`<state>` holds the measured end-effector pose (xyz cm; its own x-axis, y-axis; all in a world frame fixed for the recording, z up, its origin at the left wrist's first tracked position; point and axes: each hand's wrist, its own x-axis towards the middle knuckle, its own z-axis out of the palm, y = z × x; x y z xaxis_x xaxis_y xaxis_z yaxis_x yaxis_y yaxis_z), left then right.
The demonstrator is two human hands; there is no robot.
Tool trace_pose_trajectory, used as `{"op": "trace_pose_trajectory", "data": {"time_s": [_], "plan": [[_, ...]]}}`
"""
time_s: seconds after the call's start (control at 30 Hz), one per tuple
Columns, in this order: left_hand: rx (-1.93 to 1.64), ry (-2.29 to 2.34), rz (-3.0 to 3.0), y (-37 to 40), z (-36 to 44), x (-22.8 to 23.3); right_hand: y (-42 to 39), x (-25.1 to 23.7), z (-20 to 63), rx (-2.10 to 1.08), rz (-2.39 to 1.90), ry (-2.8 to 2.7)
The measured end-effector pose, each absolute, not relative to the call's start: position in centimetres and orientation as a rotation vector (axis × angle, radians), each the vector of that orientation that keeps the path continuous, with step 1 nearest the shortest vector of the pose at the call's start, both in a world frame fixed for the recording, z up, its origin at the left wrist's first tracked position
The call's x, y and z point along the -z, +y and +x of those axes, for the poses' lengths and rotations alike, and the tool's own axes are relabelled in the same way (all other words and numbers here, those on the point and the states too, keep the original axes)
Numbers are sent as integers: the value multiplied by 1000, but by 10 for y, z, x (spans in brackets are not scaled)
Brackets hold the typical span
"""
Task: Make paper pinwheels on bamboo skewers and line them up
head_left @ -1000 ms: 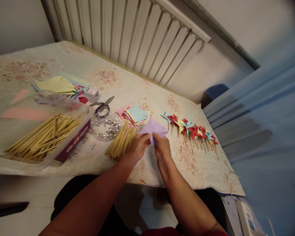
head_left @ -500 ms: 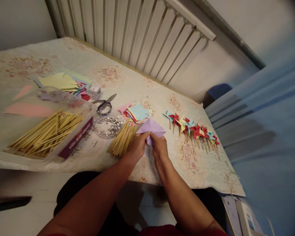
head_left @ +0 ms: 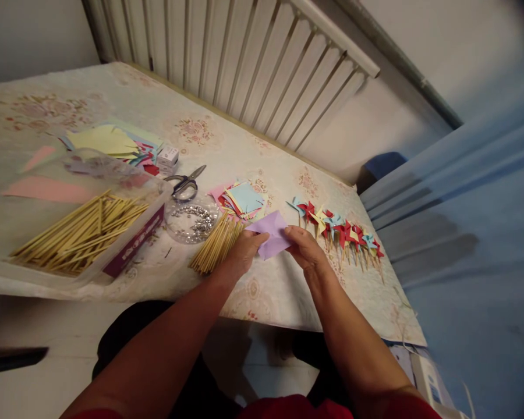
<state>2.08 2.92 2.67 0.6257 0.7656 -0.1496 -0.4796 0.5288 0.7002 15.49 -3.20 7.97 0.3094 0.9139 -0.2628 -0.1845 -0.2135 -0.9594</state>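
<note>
Between my hands is a square of purple paper (head_left: 271, 238) with slits running in from its corners. My left hand (head_left: 245, 249) pinches its left side, thumb on top. At the right edge, my right hand (head_left: 304, 244) grips the paper between thumb and fingers; the undersides of both hands are hidden. Close to my left hand lies a bundle of thin wooden sticks (head_left: 213, 247). Beyond the paper is a stack of coloured paper squares (head_left: 245, 198). Several small paper pinwheels (head_left: 344, 230) on sticks lie in a row to the right.
A clear plastic box of sticks (head_left: 82, 233) stands on the left of the flowered tablecloth (head_left: 253, 291). Near it are a round dish of metal pins (head_left: 192, 222), scissors (head_left: 186, 185), a small box (head_left: 167, 157) and coloured paper sheets (head_left: 102, 141). A blue curtain (head_left: 471, 244) hangs at right.
The purple paper has turned from corner-up to nearly square-on. My right hand has shifted right, from the near corner to the right edge, and the hands are farther apart.
</note>
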Motion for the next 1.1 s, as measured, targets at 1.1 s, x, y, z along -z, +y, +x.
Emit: {"op": "trace_pose_trajectory", "data": {"time_s": [1.1], "plan": [[-950, 518, 1225, 26, 17, -26, -20, -89, 171, -1080, -1707, -766]]}}
